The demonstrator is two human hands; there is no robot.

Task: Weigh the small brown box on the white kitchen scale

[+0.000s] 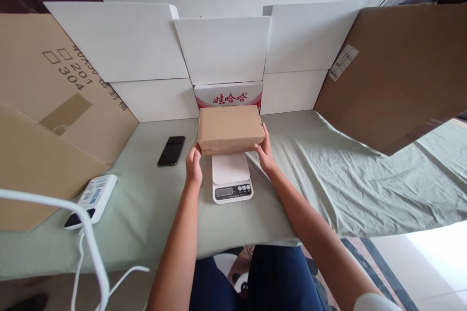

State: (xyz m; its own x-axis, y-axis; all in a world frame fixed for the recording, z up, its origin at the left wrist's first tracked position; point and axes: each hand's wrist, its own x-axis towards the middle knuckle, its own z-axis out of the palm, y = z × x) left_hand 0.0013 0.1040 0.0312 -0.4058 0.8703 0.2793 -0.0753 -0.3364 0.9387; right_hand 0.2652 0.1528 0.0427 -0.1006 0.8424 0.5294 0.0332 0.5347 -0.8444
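A closed brown cardboard box (pixel 230 126) is gripped at both ends between my two hands. My left hand (pixel 194 164) holds its near left corner, and my right hand (pixel 265 149) wraps the near right corner with the thumb on the front side. Below and nearer to me lies a white kitchen scale (pixel 231 172) with a small display and several buttons. The box covers the scale's far part. Whether the box touches the platform I cannot tell.
A black phone (pixel 171 150) lies left of the scale. Farther left are a white device (pixel 95 199) and a white cable (pixel 91 233). White boxes (pixel 222 48) line the back, with large cardboard boxes (pixel 73 107) on the left and right of the green cloth (pixel 302 155).
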